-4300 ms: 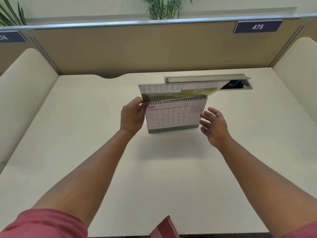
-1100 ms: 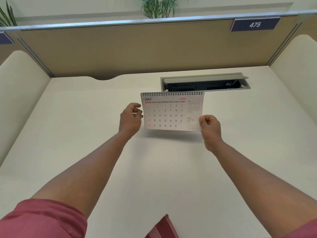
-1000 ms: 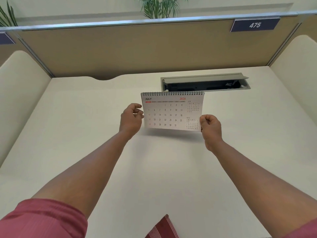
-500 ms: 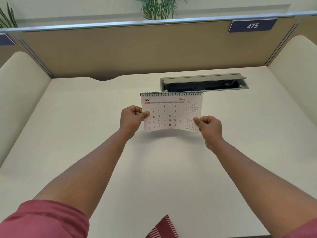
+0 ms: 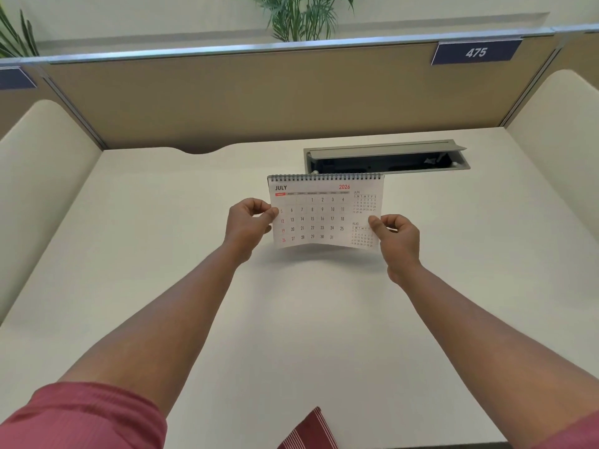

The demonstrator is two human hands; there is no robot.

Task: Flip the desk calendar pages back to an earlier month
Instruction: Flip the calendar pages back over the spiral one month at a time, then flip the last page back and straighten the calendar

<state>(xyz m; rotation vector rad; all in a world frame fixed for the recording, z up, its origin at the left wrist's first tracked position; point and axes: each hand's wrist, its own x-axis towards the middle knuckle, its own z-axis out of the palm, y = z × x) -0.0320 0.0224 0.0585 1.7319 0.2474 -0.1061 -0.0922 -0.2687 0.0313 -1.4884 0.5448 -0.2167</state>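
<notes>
A: Where is the calendar [image 5: 324, 212]?

B: Up off the surface [image 5: 291, 319], held in front of the person, near the middle. The July 2026 page faces the camera, with the spiral binding along its top edge.

A: And the hands?

B: Both are on it. The left hand [image 5: 248, 222] has its fingers [image 5: 270, 215] pinched on the left edge, about halfway down. The right hand [image 5: 397, 236] is pinched on the right edge, low, by the small August grid. The bottom edge of the page bows a little between them.

A: So which step is this?

B: I'd say it sits between flips. July is showing, and an earlier month means another page has to turn at the spiral. Whether July is the target I can't tell.

A: What does the next move need?

B: One hand to hold the calendar steady, the other to let go and pick out a single page. The sheets look thin, so two could easily come together, and a pull could strain the holes at the spiral.

A: Anything in the way?

B: Not really. The open cable box [image 5: 385, 158] lies behind the calendar, well clear of the hands. The partition [image 5: 259, 98] with the 475 tag [image 5: 475, 52] is farther back. The near surface is bare apart from a striped red cloth [image 5: 311, 432] at the bottom edge.
</notes>
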